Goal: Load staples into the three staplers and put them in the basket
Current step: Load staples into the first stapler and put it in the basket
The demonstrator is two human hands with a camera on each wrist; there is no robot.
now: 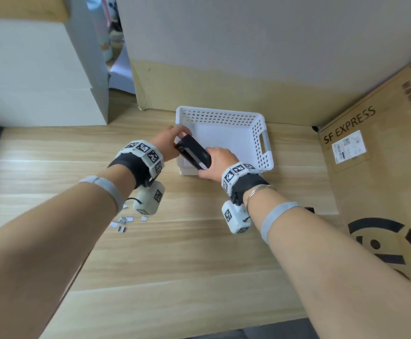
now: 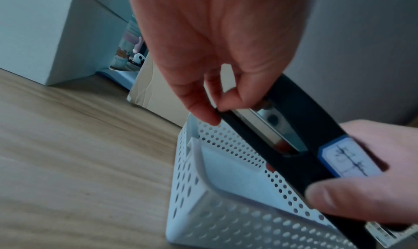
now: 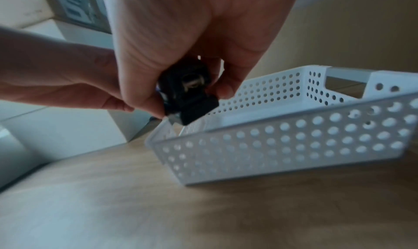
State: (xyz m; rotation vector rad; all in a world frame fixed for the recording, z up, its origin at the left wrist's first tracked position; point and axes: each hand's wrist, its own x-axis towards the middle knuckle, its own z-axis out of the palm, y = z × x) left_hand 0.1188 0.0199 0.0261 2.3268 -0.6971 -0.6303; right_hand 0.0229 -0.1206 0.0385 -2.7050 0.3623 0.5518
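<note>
A black stapler (image 1: 193,151) hangs over the near left corner of the white perforated basket (image 1: 256,133), held by both hands. My left hand (image 1: 172,140) pinches its far end (image 2: 226,116) with thumb and fingertips. My right hand (image 1: 215,162) grips its near end (image 3: 187,95), where a white label with a blue border (image 2: 349,160) shows. The stapler lies closed, its metal underside (image 2: 269,120) turned toward the left wrist camera. The basket (image 3: 282,145) holds nothing that I can see. Several small strips of staples (image 1: 123,221) lie on the wooden table below my left forearm.
A white box (image 1: 40,74) stands at the back left. A tall cardboard panel (image 1: 248,45) rises behind the basket. A brown cardboard box printed SF EXPRESS (image 1: 375,148) lies at the right. A small dark object (image 1: 309,209) peeks out behind my right forearm.
</note>
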